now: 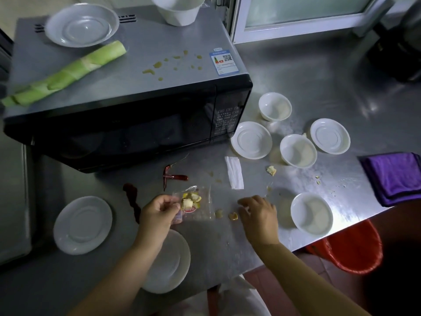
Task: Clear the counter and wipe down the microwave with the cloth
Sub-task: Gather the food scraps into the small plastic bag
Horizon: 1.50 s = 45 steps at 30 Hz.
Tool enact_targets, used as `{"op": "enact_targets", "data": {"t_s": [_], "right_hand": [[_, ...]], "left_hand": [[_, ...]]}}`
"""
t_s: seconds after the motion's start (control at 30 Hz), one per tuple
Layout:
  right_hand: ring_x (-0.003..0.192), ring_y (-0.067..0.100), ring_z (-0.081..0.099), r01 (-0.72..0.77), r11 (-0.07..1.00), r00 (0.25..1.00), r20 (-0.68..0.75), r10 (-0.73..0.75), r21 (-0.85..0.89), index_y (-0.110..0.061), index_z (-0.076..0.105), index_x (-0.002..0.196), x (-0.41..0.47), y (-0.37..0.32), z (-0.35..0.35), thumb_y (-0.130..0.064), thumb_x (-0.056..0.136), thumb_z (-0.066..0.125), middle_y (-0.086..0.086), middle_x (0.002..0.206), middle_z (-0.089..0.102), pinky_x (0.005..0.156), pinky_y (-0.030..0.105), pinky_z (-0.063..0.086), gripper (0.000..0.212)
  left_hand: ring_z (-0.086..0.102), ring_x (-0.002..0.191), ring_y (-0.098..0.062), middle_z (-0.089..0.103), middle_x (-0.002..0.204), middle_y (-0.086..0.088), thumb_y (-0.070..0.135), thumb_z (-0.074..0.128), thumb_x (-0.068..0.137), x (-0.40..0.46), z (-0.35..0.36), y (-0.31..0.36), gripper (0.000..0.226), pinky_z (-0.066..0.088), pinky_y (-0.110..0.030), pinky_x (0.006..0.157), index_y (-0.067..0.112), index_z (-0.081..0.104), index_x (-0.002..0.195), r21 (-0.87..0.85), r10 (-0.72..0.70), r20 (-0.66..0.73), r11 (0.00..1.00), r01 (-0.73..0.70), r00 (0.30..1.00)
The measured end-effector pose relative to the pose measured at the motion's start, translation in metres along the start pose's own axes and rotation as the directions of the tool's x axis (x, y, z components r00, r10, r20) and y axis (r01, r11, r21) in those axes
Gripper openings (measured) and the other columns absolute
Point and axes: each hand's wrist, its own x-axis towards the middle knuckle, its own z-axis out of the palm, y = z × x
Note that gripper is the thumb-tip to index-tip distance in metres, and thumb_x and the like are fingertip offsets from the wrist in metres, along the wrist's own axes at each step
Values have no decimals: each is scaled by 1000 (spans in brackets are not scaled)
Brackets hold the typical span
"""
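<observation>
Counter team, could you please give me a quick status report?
Left hand pinches scrap-filled wrapper; right hand reaches for crumbs. Purple cloth untouched. Microwave top still cluttered.

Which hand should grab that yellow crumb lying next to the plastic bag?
The right hand, probably. Its fingers hover right beside the yellow crumb, and it holds nothing. The left hand is busy pinching the plastic bag of scraps.

five saucers (251, 140), five bowls (275, 106), one microwave (127, 106)

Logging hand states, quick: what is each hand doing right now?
Left hand: pinches the clear wrapper.
Right hand: fingers curled over the crumbs; grip cannot be told.
</observation>
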Motion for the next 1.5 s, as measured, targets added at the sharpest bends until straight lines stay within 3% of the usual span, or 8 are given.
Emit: {"op": "enact_targets", "data": {"t_s": [0.23, 0.4, 0.6, 0.77, 0.93, 1.1, 1.33, 1.5], "right_hand": [[59, 22, 60, 97, 982, 991, 110, -79, -164, -16, 68, 74, -14, -3, 23, -20, 60, 85, 1, 70, 63, 62, 30, 49, 23], [55, 19, 56, 23, 1000, 1000, 8, -23, 19, -15, 66, 66, -16, -12, 22, -15, 68, 78, -1, 66, 62, 60, 29, 49, 12], [65, 14, 54, 395, 914, 911, -168, -376, 97, -16, 66, 71, -15, -76, 16, -22, 78, 65, -2, 71, 62, 60, 25, 39, 9], [59, 20, 52, 510, 859, 846, -155, -510, -44, -14, 64, 70, -16, -83, 30, -26, 80, 63, 0, 68, 61, 55, 29, 39, 15], [70, 17, 55, 431, 902, 888, -181, -423, 9, -15, 68, 85, -19, -66, 25, -38, 88, 55, 1, 80, 65, 62, 28, 42, 26], [70, 23, 61, 61, 994, 990, -132, -49, 87, -14, 67, 84, -18, -30, 22, -35, 81, 48, 1, 79, 66, 68, 29, 41, 28], [80, 22, 60, 150, 970, 984, 123, -128, -192, -23, 71, 95, -17, -20, 40, -40, 75, 73, -2, 89, 68, 77, 35, 48, 27], [80, 24, 61, 138, 969, 986, 120, -115, -207, -21, 74, 86, -12, -23, 42, -29, 72, 78, -2, 87, 69, 79, 36, 48, 17]], "left_hand": [[64, 75, -21, 66, 83, -4, 0, 56, 87, 3, -20, -6, 23, 55, -32, 66, 22, 60, 83, 118, 30, -36, 993, -25, 999], [65, 69, -17, 67, 79, -4, 1, 56, 88, 0, -27, -9, 18, 53, -18, 56, 18, 62, 87, 136, 35, -35, 990, -30, 999], [67, 70, -18, 69, 77, -4, 11, 61, 87, -8, -22, -12, 8, 55, -28, 66, 19, 62, 87, 139, 11, 20, 990, -14, 1000], [68, 72, -22, 70, 78, -6, 13, 62, 86, -10, -17, -11, 5, 57, -34, 68, 17, 63, 87, 119, 4, 46, 993, -9, 999], [68, 67, -18, 71, 72, -4, 9, 61, 87, -10, -19, -15, 8, 56, -31, 67, 15, 64, 85, 124, 12, 54, 992, -19, 998], [64, 57, -8, 67, 72, -8, -2, 56, 87, -7, -26, -13, 17, 54, -22, 56, 14, 63, 85, 74, 35, 21, 997, -37, 999], [65, 70, -17, 67, 82, -9, 4, 58, 88, -1, -32, -16, 14, 54, -20, 56, 17, 62, 88, 133, 50, -2, 990, -49, 999], [66, 69, -13, 67, 81, -5, 2, 58, 87, -3, -27, -14, 17, 54, -18, 55, 18, 62, 87, 155, 54, 13, 986, -56, 998]]}}
